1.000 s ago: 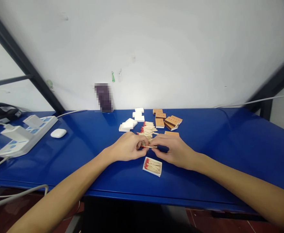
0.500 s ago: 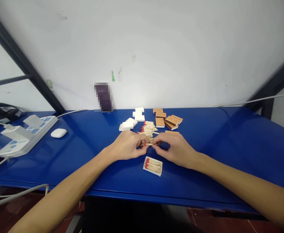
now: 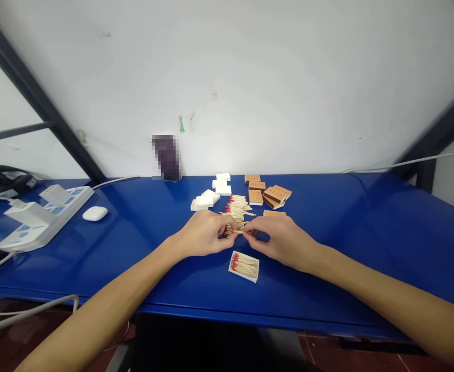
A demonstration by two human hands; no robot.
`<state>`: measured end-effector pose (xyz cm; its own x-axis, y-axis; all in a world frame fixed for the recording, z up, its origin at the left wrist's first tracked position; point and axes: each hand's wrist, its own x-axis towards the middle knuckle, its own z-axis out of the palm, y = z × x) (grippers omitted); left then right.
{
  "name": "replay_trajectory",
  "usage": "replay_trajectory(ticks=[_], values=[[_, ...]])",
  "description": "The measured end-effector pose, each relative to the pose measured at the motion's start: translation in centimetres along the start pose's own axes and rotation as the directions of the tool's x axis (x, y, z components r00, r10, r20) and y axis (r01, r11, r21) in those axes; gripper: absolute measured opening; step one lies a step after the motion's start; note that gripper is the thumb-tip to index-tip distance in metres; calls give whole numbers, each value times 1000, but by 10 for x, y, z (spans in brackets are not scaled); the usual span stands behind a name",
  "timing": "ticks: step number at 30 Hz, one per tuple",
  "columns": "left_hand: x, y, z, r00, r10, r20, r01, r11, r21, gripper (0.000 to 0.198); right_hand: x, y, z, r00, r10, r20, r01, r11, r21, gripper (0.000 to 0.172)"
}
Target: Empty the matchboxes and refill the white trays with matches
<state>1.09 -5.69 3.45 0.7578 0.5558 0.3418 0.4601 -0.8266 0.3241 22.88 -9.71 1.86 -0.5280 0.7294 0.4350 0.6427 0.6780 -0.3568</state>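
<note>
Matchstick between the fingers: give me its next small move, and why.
Probably lower the matchstick into the white matchbox tray, head leftward: the left hand and right hand hold it just beyond that tray, which contains matches with red heads leftward.

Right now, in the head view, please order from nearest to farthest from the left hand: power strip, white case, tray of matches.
1. Tray of matches, lower right of the left hand.
2. White case, left.
3. Power strip, farther left.
</note>
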Motion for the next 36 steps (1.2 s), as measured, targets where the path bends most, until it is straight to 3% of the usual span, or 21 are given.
replay_trajectory(ticks=[7, 13, 16, 22, 31, 36], values=[[-1, 3, -8, 987, -10, 160, 23, 996, -82, 25, 1, 0, -16, 998, 12, 67, -4, 992, -123, 10], [-2, 7, -19, 967, -29, 255, 60, 992, -115, 42, 2, -10, -37, 975, 11, 220, -8, 1000, -15, 8], [-2, 12, -19, 946, -9, 324, 47, 993, -110, 43, 1, -19, -36, 958, 30, 287, -36, 999, 15, 6], [-2, 20, -8, 940, 49, 336, -39, 999, -35, 35, -3, -26, -20, 915, 36, 401, -52, 998, 27, 9], [-3, 20, -5, 962, 76, 263, -101, 992, 82, 33, -3, -23, -20, 951, 32, 309, -42, 999, 25, 7], [-4, 28, -6, 954, 80, 288, -113, 988, 101, 34, -5, -23, -20, 991, -103, 80, 92, 987, 130, 17]])
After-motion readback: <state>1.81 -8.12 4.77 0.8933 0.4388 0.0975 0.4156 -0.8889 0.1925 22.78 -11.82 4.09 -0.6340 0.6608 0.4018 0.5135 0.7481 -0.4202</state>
